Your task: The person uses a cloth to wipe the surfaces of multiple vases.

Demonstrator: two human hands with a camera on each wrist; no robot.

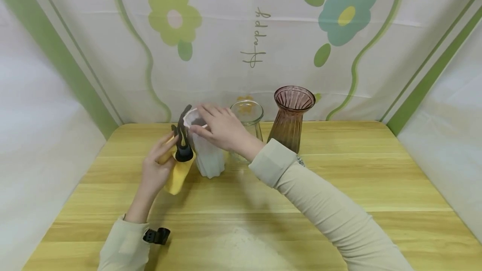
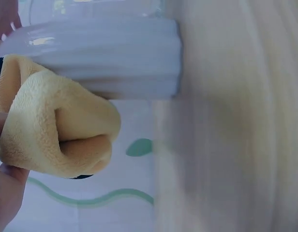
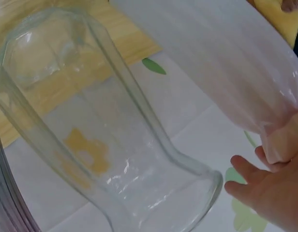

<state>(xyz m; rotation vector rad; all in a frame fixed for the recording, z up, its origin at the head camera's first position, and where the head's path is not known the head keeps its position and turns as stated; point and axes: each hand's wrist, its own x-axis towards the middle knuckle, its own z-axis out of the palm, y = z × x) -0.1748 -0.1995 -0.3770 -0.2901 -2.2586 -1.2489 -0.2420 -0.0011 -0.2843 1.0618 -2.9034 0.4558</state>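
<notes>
My left hand holds a yellow plush cloth with black trim and a dark strap at its upper end. The left wrist view shows that cloth folded over on itself, close beside the white vase. Fluted and pale, the white vase stands upright on the table just right of the cloth. My right hand reaches across from the right and grips the vase at its rim, thumb on the near side. In the right wrist view, fingers curve about the vase's narrow mouth.
A clear glass vase stands right behind my right forearm. Farther right is a taller ribbed vase, purple at the top and brown below, partly covered by the sleeve. A flower-printed curtain hangs behind the wooden table.
</notes>
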